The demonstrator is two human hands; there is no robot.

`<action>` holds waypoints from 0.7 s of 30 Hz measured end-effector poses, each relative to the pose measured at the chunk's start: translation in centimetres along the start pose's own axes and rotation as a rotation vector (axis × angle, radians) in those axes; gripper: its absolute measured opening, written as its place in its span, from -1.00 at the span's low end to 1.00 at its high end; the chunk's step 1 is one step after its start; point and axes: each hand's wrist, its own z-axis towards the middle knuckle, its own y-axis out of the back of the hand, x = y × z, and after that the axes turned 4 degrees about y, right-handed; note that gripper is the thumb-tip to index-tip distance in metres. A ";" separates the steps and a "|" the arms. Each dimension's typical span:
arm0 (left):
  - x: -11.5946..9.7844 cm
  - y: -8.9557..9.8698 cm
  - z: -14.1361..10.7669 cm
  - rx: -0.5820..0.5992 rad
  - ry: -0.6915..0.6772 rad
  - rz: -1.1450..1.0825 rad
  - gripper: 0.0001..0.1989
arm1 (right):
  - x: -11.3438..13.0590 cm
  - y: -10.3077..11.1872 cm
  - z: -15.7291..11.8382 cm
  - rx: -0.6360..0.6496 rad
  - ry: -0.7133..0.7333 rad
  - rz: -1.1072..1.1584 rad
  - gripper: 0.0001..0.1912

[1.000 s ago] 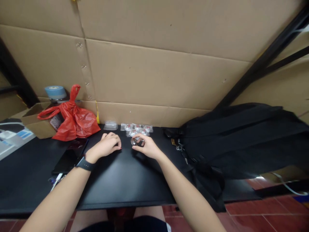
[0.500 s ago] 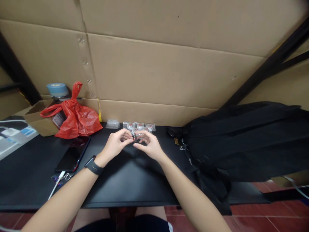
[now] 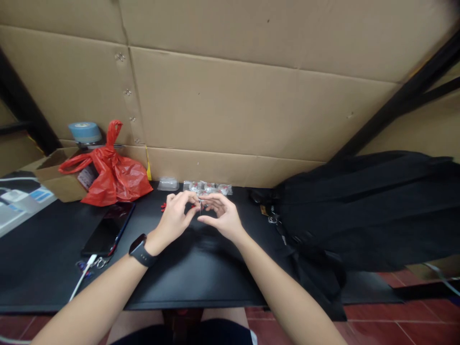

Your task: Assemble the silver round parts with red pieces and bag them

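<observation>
Over the middle of the black desk mat (image 3: 201, 278), my two hands meet around a small thin flat piece (image 3: 200, 209), seen nearly edge-on; its kind cannot be made out. My right hand (image 3: 224, 216) grips it between thumb and fingertips at its lower and upper edges. The fingers of my left hand (image 3: 176, 215) are curled with thumb and fingertips against the same piece. A bit of something red (image 3: 163, 207) shows just left of my left hand, mostly hidden behind it. Beyond the hands lie several clear-wrapped small packets (image 3: 208, 187) with red and silver in them.
A clear plastic tray (image 3: 168, 184) stands left of the packets. Further left are a tied red plastic bag (image 3: 117, 177), a cardboard box (image 3: 63, 184), a phone (image 3: 109, 230) with a white cable and a power strip (image 3: 25, 208). A black bag (image 3: 359, 211) fills the right side.
My left hand has rolled and its wrist shifted slightly right. The thin piece has turned from showing a dark face to nearly edge-on. Red now shows left of the left hand.
</observation>
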 end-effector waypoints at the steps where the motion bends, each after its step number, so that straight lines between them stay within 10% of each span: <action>1: 0.0 0.0 0.0 0.000 0.007 0.010 -0.89 | -0.1 -0.1 0.0 -0.012 -0.002 0.002 -0.42; 10: 0.1 -0.4 -0.5 -0.140 -0.052 0.087 -0.92 | 0.5 -0.1 0.1 0.053 -0.047 -0.144 -0.72; 21: 1.5 1.3 0.8 0.057 0.027 0.106 -0.82 | 0.9 2.4 0.5 0.279 0.162 -0.784 -0.90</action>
